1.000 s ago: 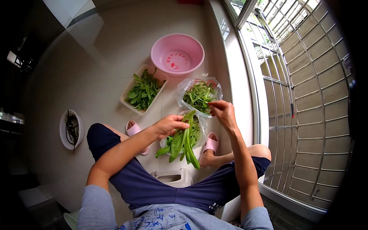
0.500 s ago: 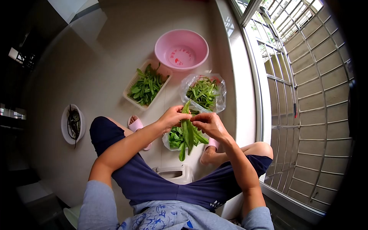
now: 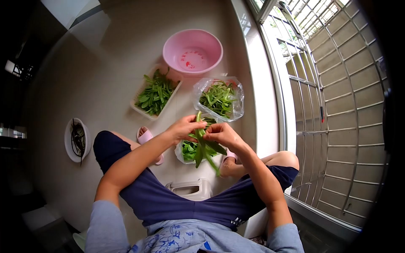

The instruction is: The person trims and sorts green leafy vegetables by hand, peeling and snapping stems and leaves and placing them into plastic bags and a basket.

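A long leafy green stalk (image 3: 200,134) is held between my two hands above the floor. My left hand (image 3: 185,128) grips it near its top end, fingers closed. The fingertips of my right hand (image 3: 222,134) pinch it on the right side, a little lower. Its leaves hang downward, and a pale thin part trails to the lower right. Directly beneath is a plastic bag (image 3: 180,154) of leafy greens (image 3: 190,148), partly hidden by my hands and the stalk.
Ahead stand a pink basin (image 3: 214,55), a plastic container (image 3: 136,103) of cut greens (image 3: 157,93) and a clear bag (image 3: 239,101) of green trimmings (image 3: 218,99). A white basket (image 3: 87,141) with dark stringy pieces is at left. Metal window bars (image 3: 331,114) line the right.
The stalk's lower leaves have swung and spread, with a thin part now trailing to the right. My right hand has shifted slightly left and down along the stalk. The camera view has shifted slightly.
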{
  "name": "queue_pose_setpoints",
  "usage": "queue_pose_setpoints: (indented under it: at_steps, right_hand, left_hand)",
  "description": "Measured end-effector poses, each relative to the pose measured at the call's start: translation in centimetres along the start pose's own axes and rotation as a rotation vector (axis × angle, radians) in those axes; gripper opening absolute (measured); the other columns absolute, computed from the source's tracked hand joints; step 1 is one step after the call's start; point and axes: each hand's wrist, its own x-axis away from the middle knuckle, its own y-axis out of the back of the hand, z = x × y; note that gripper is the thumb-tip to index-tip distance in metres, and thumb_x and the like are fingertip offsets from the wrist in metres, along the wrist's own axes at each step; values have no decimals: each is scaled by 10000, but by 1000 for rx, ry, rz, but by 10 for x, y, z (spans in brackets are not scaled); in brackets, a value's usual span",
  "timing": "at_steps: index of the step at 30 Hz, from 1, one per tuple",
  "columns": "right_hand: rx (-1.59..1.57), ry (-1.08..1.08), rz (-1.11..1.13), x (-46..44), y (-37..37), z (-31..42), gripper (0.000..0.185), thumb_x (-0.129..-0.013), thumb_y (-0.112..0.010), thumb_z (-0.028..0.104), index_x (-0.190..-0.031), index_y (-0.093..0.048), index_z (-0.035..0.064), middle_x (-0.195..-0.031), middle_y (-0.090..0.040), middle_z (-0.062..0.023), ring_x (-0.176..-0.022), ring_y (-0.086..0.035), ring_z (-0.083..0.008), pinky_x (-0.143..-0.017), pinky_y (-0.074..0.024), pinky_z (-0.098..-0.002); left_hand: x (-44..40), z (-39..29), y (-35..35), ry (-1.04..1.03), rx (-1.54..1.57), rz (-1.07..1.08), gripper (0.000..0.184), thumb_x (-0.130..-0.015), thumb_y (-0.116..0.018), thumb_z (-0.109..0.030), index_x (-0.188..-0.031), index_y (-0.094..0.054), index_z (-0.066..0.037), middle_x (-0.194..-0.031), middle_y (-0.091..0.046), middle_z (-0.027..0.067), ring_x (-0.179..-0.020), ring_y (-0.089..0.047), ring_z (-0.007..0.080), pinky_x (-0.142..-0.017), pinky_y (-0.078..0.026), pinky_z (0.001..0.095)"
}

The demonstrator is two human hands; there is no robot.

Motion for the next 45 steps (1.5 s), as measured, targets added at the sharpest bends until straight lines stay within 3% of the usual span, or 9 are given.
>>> queue_pose_setpoints:
  at_steps: [4, 9, 17, 18, 23, 25, 31, 38, 45]
  right_hand:
    - [-254, -112, 84, 5, 9, 7, 94, -731, -586, 140, -714, -552, 54, -612, -500, 36, -515, -415, -30, -458, -298, -166]
    - [-600, -167, 180, 9, 8, 13, 58, -736, -576, 100, -742, -555, 45, -668, -533, 13, -593, -492, -60, -546, -377, -157]
    - [-496, -102, 144, 11, 19, 13, 88, -731, -589, 122, -775, -564, 50, -701, -543, 16, -647, -500, -56, -612, -392, -174]
    - [-435, -80, 159, 12, 21, 13, 118, -720, -607, 193, -740, -567, 83, -640, -513, 54, -574, -430, -26, -524, -314, -162]
    - [-271, -61, 231, 12, 22, 9, 109, -727, -597, 195, -703, -560, 94, -622, -503, 61, -545, -407, -25, -502, -293, -159]
    - [-334, -100, 221, 11, 24, 8, 84, -747, -568, 150, -737, -543, 70, -663, -529, 28, -589, -483, -49, -544, -378, -174]
    - [-604, -163, 268, 15, 23, 12, 79, -789, -496, 136, -784, -511, 59, -704, -542, -3, -648, -568, -113, -552, -435, -200]
    - [-592, -128, 298, 14, 21, 11, 116, -796, -491, 170, -798, -531, 61, -751, -593, -65, -642, -571, -116, -533, -422, -195]
    - [-130, -88, 174, 10, 10, 18, 182, -735, -593, 229, -766, -594, 49, -657, -529, 47, -575, -433, -36, -568, -353, -182]
  left_hand:
    - [6, -9, 12, 36, 43, 105, 299, -736, -575, -276, -977, -481, -126, -831, -535, -10, -717, -519, 89, -634, -453, 272]
    - [0, -4, 23, 3, 109, 188, 285, -717, -602, -241, -954, -514, -111, -798, -551, -30, -708, -518, 68, -606, -428, 235]
    - [0, -5, 21, -38, 156, 70, 195, -729, -588, -182, -870, -534, -59, -781, -571, 7, -672, -546, 78, -639, -438, 217]
    - [1, -6, 20, -45, 163, 49, 177, -728, -588, -182, -847, -542, -59, -759, -572, 3, -659, -543, 72, -633, -435, 208]
    - [4, -8, 19, -57, 206, 33, 156, -725, -592, -182, -808, -545, -59, -715, -567, -2, -626, -533, 65, -610, -428, 202]
    - [5, -9, 18, -63, 214, 29, 152, -724, -592, -182, -802, -544, -61, -711, -565, -2, -620, -530, 65, -604, -426, 202]
    - [3, -7, 25, -96, 258, 60, 137, -730, -574, -156, -795, -538, -41, -710, -567, 21, -633, -538, 90, -624, -429, 216]
    - [2, -7, 27, -104, 246, 88, 171, -715, -595, -182, -825, -536, -65, -739, -559, -9, -668, -519, 69, -653, -397, 205]
    - [0, -4, 15, -128, 218, 43, 137, -726, -584, -123, -813, -547, -24, -746, -573, 36, -666, -545, 94, -642, -433, 219]
